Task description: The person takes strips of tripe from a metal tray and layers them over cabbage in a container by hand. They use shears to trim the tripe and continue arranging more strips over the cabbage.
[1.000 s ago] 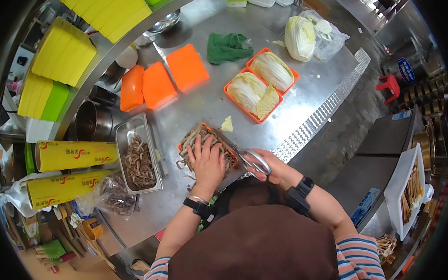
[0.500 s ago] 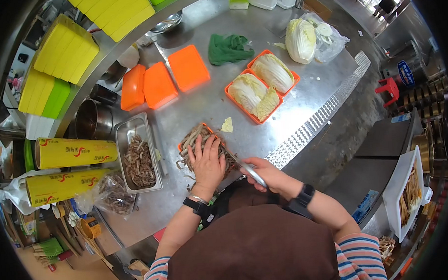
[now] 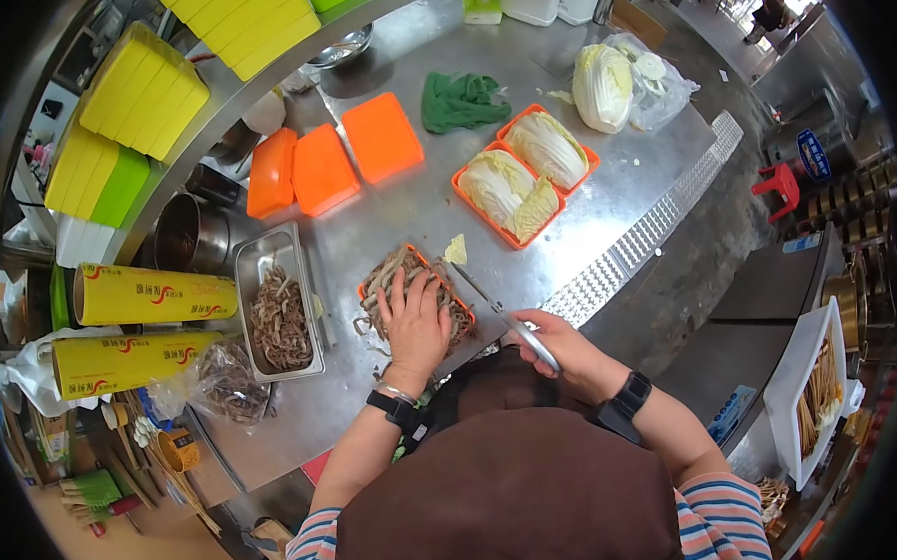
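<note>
My left hand (image 3: 417, 324) lies with fingers spread on a heap of greyish-brown shredded strips (image 3: 381, 283). The heap covers an orange tray (image 3: 414, 249), whose rim shows only in places. Some strips hang over the near left side. My right hand (image 3: 569, 352) is closed round the silver handle of a knife (image 3: 481, 291), seen nearly edge-on. Its slim blade points up and left, beside the heap and apart from it. A torn cabbage leaf piece (image 3: 455, 250) lies by the tip. The handle end juts out below my fingers.
A steel pan (image 3: 316, 336) of similar strips and a plastic bag (image 3: 231, 382) are at left. Two orange trays of cabbage (image 3: 506, 189), orange boxes (image 3: 382, 136), green cloth (image 3: 464, 100) and whole cabbage (image 3: 602, 88) lie farther back. A perforated strip (image 3: 656, 226) borders the table's right edge.
My right hand has drawn the knife right and slightly away from the heap, so more of the blade shows. My left hand stays spread on the strips.
</note>
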`<state>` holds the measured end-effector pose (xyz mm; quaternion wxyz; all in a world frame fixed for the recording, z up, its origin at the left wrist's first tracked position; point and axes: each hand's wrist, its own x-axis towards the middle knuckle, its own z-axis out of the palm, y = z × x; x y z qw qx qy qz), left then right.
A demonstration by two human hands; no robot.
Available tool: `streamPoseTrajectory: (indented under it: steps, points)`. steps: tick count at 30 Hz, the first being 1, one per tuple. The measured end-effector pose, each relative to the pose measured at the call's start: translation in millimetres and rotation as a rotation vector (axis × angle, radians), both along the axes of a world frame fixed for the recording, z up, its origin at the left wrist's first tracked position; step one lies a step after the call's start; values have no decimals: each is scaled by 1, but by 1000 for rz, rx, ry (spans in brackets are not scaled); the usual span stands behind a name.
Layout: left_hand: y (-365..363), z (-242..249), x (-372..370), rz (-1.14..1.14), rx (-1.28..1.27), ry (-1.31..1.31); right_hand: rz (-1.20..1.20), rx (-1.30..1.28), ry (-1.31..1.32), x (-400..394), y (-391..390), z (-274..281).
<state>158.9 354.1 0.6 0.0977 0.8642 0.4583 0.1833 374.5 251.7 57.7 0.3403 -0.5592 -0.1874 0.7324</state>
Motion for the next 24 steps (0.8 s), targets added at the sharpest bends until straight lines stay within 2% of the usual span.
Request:
streamPoseTrajectory:
  steps: [3, 7, 12, 15, 24]
  points:
    - [0, -1, -1, -3, 0, -6, -148, -158, 197, 0, 10, -16]
    - [1, 1, 1, -1, -6, -15, -99, -243, 263, 13, -17, 0]
    - [0, 1, 1, 6, -15, -12, -26, -199, 408, 8, -4, -30]
    - [1, 1, 0, 1, -9, -16, -163, -180, 540, -9, 20, -39]
    - [2, -1, -3, -5, -12, -28, -40, -85, 290, -22, 23, -23]
